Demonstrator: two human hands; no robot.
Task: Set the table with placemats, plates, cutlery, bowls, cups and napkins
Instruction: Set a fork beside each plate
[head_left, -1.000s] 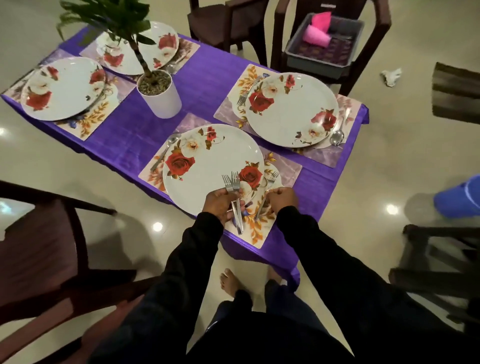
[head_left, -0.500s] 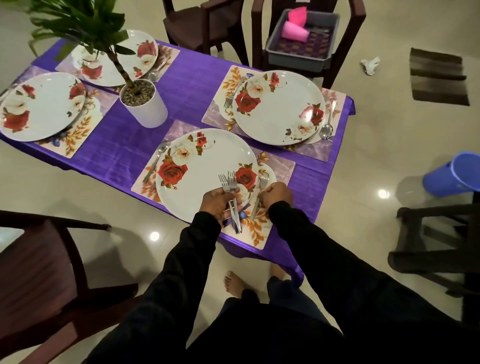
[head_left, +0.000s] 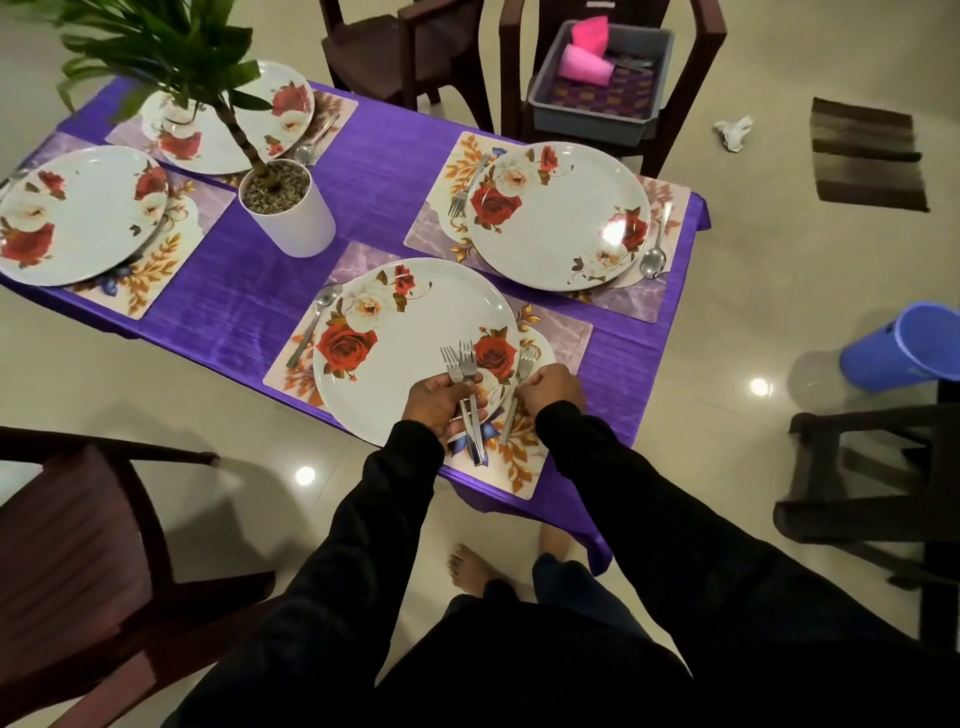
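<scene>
Several rose-patterned plates lie on floral placemats on a purple tablecloth (head_left: 374, 187). The nearest plate (head_left: 415, 332) has a spoon (head_left: 314, 325) at its left. My left hand (head_left: 441, 402) grips two forks (head_left: 465, 387) over this plate's near edge, tines pointing away. My right hand (head_left: 550, 389) holds a single fork (head_left: 519, 387) lying on the placemat (head_left: 524, 447) at the plate's right. The far right plate (head_left: 558, 215) has a fork (head_left: 467, 184) on its left and a spoon (head_left: 655, 244) on its right.
A white pot with a green plant (head_left: 285, 213) stands mid-table. A grey bin (head_left: 597, 78) holding pink cups (head_left: 587, 65) sits on a chair behind the table. Dark chairs stand at left (head_left: 78, 545) and right (head_left: 872, 483). A blue bucket (head_left: 909, 345) and a mat (head_left: 867, 153) lie on the floor.
The view has shifted slightly. My hands stay at the near plate's right edge, the right hand still on the fork on the placemat, the left still holding two forks.
</scene>
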